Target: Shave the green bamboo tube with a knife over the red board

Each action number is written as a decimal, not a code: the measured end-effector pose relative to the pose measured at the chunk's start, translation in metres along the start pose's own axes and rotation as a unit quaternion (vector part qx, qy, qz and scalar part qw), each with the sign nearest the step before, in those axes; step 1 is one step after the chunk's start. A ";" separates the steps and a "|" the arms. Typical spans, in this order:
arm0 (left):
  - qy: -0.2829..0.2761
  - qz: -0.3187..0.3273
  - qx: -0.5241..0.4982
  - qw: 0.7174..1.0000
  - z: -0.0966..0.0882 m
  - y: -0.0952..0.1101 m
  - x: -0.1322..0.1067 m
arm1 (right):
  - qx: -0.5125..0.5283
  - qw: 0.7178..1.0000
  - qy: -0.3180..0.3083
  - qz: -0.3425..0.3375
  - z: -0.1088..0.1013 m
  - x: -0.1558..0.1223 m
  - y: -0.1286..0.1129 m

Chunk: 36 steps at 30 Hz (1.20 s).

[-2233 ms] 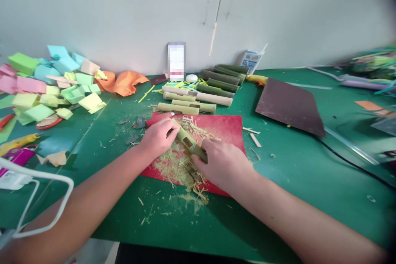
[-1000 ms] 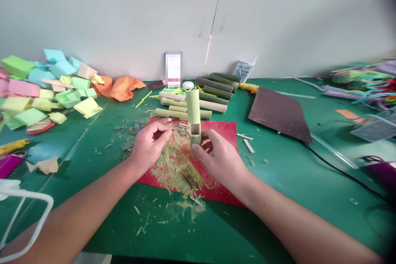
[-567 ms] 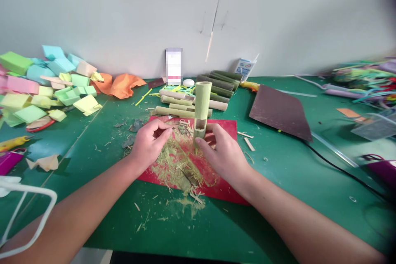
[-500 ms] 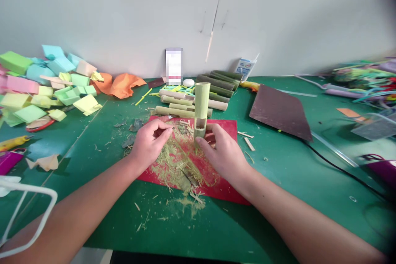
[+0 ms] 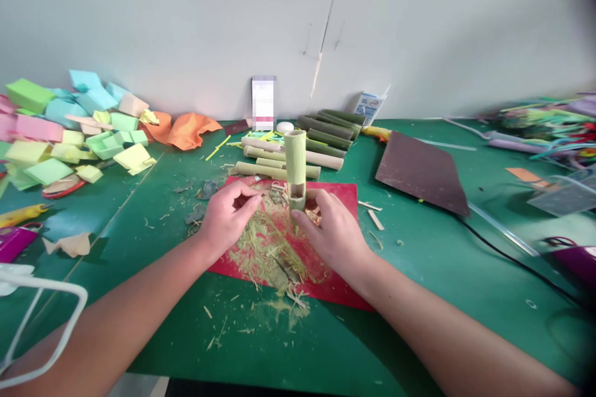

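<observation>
A pale green bamboo tube (image 5: 295, 158) stands nearly upright over the red mat, with a notch cut in its side near the bottom. My right hand (image 5: 333, 220) grips its lower end between thumb and fingers. To the left of the tube, my left hand (image 5: 230, 214) is closed in a pinch, thumb against fingertips, apart from the tube. What that pinch holds, if anything, is too small to make out. Fibrous shavings and dust (image 5: 261, 248) cover much of the red mat (image 5: 335, 288) beneath both hands.
Behind the mat lie several pale bamboo tubes (image 5: 265, 169) and darker green ones (image 5: 328, 136). A phone (image 5: 264, 102) leans on the wall. Folded paper pieces (image 5: 60, 130) are heaped at left. A dark brown board (image 5: 421, 170) lies at right, a white frame (image 5: 77, 291) at lower left.
The bamboo tube has shifted slightly left and down, its top leaning a little leftward, with my right hand still around its base. My left hand stays pinched in about the same place.
</observation>
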State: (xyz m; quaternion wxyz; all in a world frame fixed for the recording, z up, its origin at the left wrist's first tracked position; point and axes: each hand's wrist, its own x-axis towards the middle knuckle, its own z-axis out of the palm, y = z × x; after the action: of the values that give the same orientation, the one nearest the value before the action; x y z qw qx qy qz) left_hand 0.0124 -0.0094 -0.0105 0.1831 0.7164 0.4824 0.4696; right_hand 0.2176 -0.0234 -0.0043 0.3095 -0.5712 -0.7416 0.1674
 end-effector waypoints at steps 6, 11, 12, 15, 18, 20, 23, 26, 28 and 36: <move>-0.002 -0.003 -0.003 1.000 -0.001 0.001 -0.001 | 0.038 0.999 -0.014 0.011 0.002 0.001 -0.001; -0.001 -0.001 -0.008 1.000 0.000 0.001 -0.001 | 0.031 0.999 -0.034 0.008 0.007 0.002 0.002; -0.001 -0.001 -0.006 1.000 0.000 0.001 -0.001 | 0.028 0.999 -0.035 0.008 0.007 0.002 0.002; -0.002 -0.003 -0.002 1.000 0.000 -0.001 -0.001 | 0.030 0.999 -0.037 0.005 0.008 0.002 0.002; -0.002 0.004 -0.005 1.000 0.000 -0.002 -0.001 | 0.038 0.999 -0.037 0.001 0.007 0.002 0.002; -0.003 0.004 -0.004 1.000 0.000 -0.002 -0.001 | 0.038 0.999 -0.034 0.003 0.006 0.001 0.001; -0.004 -0.006 -0.001 1.000 0.000 -0.001 -0.001 | 0.037 0.999 -0.035 0.010 0.006 0.002 0.000; -0.008 -0.018 -0.001 1.000 0.000 0.000 -0.001 | 0.037 0.999 -0.034 0.012 0.007 0.003 0.001; -0.013 -0.025 -0.003 1.000 0.000 0.001 -0.001 | 0.037 0.999 -0.030 0.011 0.007 0.004 0.002; -0.015 -0.026 -0.002 1.000 -0.001 0.002 0.000 | 0.030 0.999 -0.020 0.008 0.008 0.003 0.004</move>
State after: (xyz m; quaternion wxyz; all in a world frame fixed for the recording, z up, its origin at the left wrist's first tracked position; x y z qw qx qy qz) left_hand 0.0130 -0.0104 -0.0086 0.2041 0.7102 0.4974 0.4545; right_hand 0.2144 -0.0182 -0.0118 0.3099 -0.5639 -0.7379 0.2036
